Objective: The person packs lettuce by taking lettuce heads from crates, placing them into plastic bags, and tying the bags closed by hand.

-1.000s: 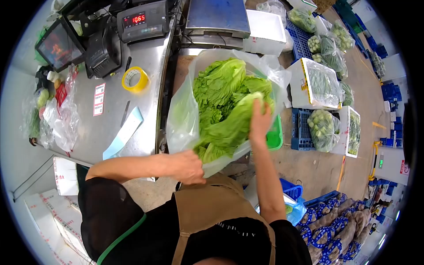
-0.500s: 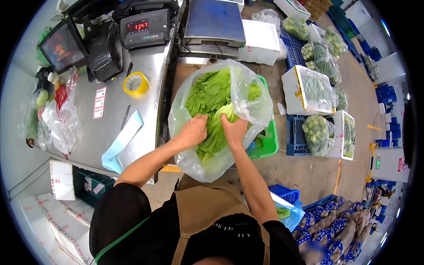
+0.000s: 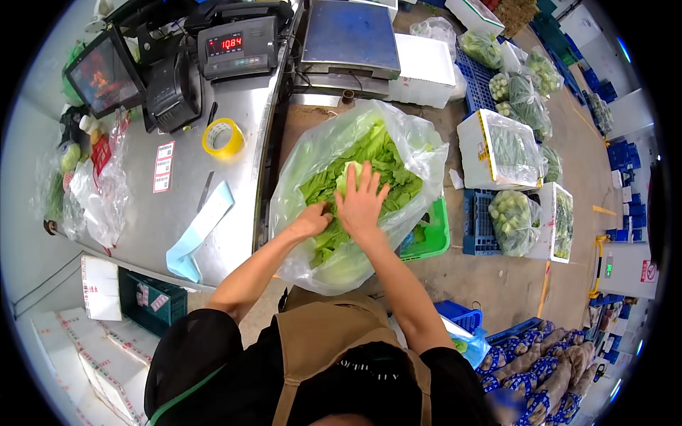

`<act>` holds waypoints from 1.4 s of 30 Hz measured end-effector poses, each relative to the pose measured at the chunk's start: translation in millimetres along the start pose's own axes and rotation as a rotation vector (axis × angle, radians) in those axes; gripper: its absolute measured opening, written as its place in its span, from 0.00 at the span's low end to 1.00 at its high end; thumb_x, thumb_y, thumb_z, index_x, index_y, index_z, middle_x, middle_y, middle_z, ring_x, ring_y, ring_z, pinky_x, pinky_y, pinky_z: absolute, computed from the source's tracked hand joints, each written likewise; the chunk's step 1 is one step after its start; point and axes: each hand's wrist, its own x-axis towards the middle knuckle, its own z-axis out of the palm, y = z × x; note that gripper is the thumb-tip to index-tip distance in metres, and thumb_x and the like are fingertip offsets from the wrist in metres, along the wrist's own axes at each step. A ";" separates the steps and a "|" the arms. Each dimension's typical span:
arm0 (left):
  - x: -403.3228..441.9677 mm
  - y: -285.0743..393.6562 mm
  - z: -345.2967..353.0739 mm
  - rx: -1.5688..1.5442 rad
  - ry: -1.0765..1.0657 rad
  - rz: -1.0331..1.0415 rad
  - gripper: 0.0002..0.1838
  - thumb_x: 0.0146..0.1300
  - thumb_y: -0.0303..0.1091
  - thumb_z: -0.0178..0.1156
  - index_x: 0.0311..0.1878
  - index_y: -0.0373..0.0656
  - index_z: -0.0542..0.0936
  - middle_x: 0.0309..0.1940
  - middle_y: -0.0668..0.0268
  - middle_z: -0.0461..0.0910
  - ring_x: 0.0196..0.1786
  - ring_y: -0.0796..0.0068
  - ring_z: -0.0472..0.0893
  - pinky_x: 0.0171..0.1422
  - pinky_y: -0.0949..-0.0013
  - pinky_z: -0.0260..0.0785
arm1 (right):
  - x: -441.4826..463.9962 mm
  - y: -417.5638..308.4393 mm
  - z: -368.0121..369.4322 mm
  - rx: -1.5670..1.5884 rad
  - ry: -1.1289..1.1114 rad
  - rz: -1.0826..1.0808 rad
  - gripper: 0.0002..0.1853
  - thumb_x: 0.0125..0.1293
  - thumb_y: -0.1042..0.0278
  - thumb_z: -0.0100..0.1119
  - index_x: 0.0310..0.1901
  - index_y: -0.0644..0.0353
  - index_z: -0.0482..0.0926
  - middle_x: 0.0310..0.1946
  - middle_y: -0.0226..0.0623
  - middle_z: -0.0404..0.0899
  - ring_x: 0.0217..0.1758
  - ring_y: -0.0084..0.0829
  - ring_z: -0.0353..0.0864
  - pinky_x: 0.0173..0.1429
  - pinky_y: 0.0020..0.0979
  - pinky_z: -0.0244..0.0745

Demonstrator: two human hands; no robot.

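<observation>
A large clear plastic bag stands wide-mouthed in front of me, filled with green leaf lettuce. My right hand lies on the leaves, palm down with its fingers spread, touching a pale lettuce base. Beside it, at the left inside of the bag, my left hand has its fingers curled into the lettuce, the tips partly hidden by leaves. A green crate shows at the right, partly covered by the bag.
On the steel table at left are yellow tape, a label strip, light-blue paper and a scale display. A blue scale platform and white foam box stand ahead. Bagged vegetables stand right.
My right hand has moved left from the bag's right side and spread flat on the lettuce. My left hand shifted slightly down. The bag mouth opened wider at right; the display went from 11.47 to 10.84.
</observation>
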 end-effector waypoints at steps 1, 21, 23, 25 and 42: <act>4.4 -8.4 3.2 -0.058 -0.003 -0.001 0.27 0.61 0.34 0.53 0.63 0.32 0.66 0.53 0.46 0.76 0.55 0.53 0.76 0.61 0.62 0.65 | -8.4 3.9 12.7 -0.027 -0.044 -0.046 0.37 0.61 0.51 0.57 0.69 0.55 0.57 0.71 0.49 0.48 0.69 0.54 0.52 0.64 0.62 0.50; -105.3 157.4 9.0 0.204 0.133 0.541 0.07 0.61 0.28 0.58 0.35 0.33 0.79 0.34 0.53 0.80 0.35 0.61 0.80 0.43 0.66 0.72 | -242.0 127.1 -94.9 0.418 0.390 0.415 0.19 0.52 0.80 0.58 0.49 0.65 0.74 0.53 0.50 0.70 0.53 0.50 0.71 0.57 0.42 0.67; -115.6 188.7 33.0 0.172 -0.047 0.590 0.06 0.60 0.26 0.59 0.38 0.34 0.80 0.35 0.57 0.81 0.37 0.68 0.80 0.44 0.69 0.72 | -317.2 151.8 -87.4 0.365 0.410 0.772 0.19 0.53 0.78 0.58 0.49 0.66 0.73 0.51 0.53 0.71 0.52 0.52 0.72 0.55 0.42 0.68; -118.3 194.7 87.9 0.157 -0.319 0.602 0.07 0.59 0.26 0.60 0.39 0.34 0.80 0.34 0.59 0.81 0.37 0.71 0.80 0.44 0.70 0.72 | -415.2 164.8 -57.1 0.324 0.451 1.124 0.19 0.53 0.76 0.57 0.49 0.67 0.72 0.49 0.55 0.71 0.52 0.54 0.71 0.55 0.43 0.69; -73.0 32.3 613.8 1.018 -0.949 0.010 0.30 0.40 0.46 0.73 0.41 0.29 0.81 0.38 0.50 0.82 0.41 0.60 0.82 0.47 0.64 0.73 | -694.2 121.4 79.0 1.097 0.546 2.570 0.64 0.45 0.50 0.77 0.72 0.66 0.37 0.67 0.56 0.55 0.64 0.43 0.65 0.60 0.35 0.68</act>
